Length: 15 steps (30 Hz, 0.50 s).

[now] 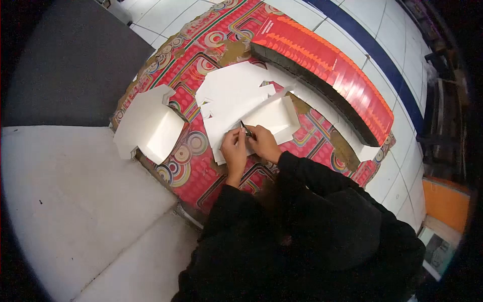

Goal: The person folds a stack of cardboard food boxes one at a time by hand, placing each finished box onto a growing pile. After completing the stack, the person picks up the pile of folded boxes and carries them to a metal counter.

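My left hand [234, 149] and my right hand [262, 142] meet over a white die-cut cardboard box blank [236, 93] that lies flat on a red patterned mat [196, 166]. Both hands pinch a flap at the blank's near edge, where one side panel [274, 117] stands partly folded up. A thin dark object [245, 129] shows between my fingers; I cannot tell which hand holds it. My black sleeves cover the near part of the mat.
A folded white box [148, 126] sits on the mat's left edge. A long curved stack of red printed flat cartons [327, 65] runs along the far right. White floor tiles surround the mat, with a dark grey surface [65, 65] at the upper left.
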Available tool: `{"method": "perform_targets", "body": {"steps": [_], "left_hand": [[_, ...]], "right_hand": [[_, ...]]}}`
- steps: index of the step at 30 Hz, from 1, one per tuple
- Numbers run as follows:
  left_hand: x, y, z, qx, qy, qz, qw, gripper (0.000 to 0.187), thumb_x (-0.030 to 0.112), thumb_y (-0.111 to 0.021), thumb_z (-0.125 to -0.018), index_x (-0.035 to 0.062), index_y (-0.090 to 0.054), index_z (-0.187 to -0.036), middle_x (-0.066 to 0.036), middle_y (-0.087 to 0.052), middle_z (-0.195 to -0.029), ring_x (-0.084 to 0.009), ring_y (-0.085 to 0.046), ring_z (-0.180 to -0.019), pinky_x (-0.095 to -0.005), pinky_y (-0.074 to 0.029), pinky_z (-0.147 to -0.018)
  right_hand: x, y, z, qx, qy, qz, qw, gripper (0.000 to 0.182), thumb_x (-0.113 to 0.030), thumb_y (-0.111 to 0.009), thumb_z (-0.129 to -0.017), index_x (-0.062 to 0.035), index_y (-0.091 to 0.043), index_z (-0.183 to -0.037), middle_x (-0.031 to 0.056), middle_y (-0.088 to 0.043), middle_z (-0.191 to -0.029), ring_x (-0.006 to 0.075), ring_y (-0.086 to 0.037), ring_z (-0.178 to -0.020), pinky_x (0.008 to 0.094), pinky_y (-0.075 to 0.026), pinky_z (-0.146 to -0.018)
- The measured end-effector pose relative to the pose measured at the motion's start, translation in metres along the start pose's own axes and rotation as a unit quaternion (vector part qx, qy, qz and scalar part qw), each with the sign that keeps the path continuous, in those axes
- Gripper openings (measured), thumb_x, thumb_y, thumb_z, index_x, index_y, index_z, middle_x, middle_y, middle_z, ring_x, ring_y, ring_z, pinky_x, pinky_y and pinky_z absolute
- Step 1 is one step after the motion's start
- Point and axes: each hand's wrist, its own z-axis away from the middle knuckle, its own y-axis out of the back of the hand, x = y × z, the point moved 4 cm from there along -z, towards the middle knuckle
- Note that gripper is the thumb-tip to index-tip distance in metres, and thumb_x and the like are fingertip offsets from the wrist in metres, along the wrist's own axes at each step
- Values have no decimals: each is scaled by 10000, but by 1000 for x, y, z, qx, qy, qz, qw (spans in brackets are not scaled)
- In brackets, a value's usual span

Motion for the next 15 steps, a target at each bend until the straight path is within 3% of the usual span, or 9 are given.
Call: {"method": "perform_targets", "body": {"steps": [2, 4, 5, 6, 9, 11, 13, 14, 15], "left_hand": [[-1, -2, -3, 4, 15, 60, 998, 292, 203, -619, -985, -25, -600, -1166, -132, -654, -1085, -189, -647, -963, -313, -528, -844], [-5, 1, -9, -29, 96, 158, 982, 371, 212, -612, -990, 6, -493, -1274, -153, -550, -1264, -192, -573, -1112, -310, -492, -924], [-6, 8, -11, -21, 120, 157, 980, 359, 229, -632, -974, 11, -520, -1237, -156, -582, -1212, -202, -586, -1096, -322, -498, -907], [-14, 18, -18, -12, 113, 104, 988, 360, 238, -641, -967, 17, -532, -1230, -155, -591, -1204, -207, -593, -1088, -331, -504, -887], [-20, 46, -35, 3, 129, 47, 990, 357, 245, -656, -948, 28, -557, -1213, -157, -615, -1172, -227, -611, -1067, -348, -508, -860], [-16, 56, -37, 10, 155, 42, 987, 351, 242, -664, -937, 33, -570, -1203, -158, -632, -1148, -243, -620, -1054, -356, -507, -853], [-2, 62, -41, 43, 72, -169, 982, 348, 238, -682, -909, 20, -586, -1163, -173, -659, -1096, -286, -645, -1003, -371, -506, -856], [6, 59, -41, 42, 71, -168, 982, 348, 238, -682, -909, 20, -586, -1163, -173, -659, -1096, -286, -645, -1003, -371, -506, -856], [28, 56, -38, 101, -38, -285, 952, 338, 239, -690, -896, 14, -599, -1131, -179, -672, -1051, -312, -655, -970, -382, -510, -843]], "right_hand": [[-7, 1, -3, -24, 29, -34, 999, 477, -119, -658, -858, -36, -574, -1320, 190, -621, -890, 303, -630, -826, 403, -506, -730], [-12, 1, -5, -52, 57, -109, 991, 508, -166, -662, -869, -24, -547, -1343, 214, -628, -966, 324, -635, -873, 403, -513, -779], [-16, 0, -5, -84, 87, -188, 975, 546, -212, -666, -879, -11, -520, -1366, 238, -636, -1042, 344, -640, -920, 403, -520, -828], [-21, 11, -4, -95, 78, -127, 984, 618, -251, -698, -871, 21, -491, -1386, 237, -629, -1106, 302, -649, -950, 378, -524, -848], [5, 51, -22, 77, -28, -78, 994, 437, -228, -701, -856, -41, -604, -1239, 169, -668, -964, 317, -648, -842, 410, -514, -781], [32, 83, -35, 211, -11, 40, 977, 367, -233, -673, -869, 1, -624, -1147, 180, -661, -964, 348, -642, -851, 432, -505, -764], [60, 90, -54, 261, 19, 86, 961, 368, -248, -658, -879, 14, -628, -1135, 185, -661, -967, 355, -641, -857, 436, -504, -767], [72, 89, -64, 216, -1, 60, 975, 359, -270, -642, -889, 28, -635, -1089, 192, -664, -946, 356, -642, -850, 439, -503, -767], [79, 88, -70, 170, -22, 35, 985, 364, -291, -626, -900, 43, -643, -1043, 200, -666, -925, 357, -643, -843, 442, -503, -767]]}}
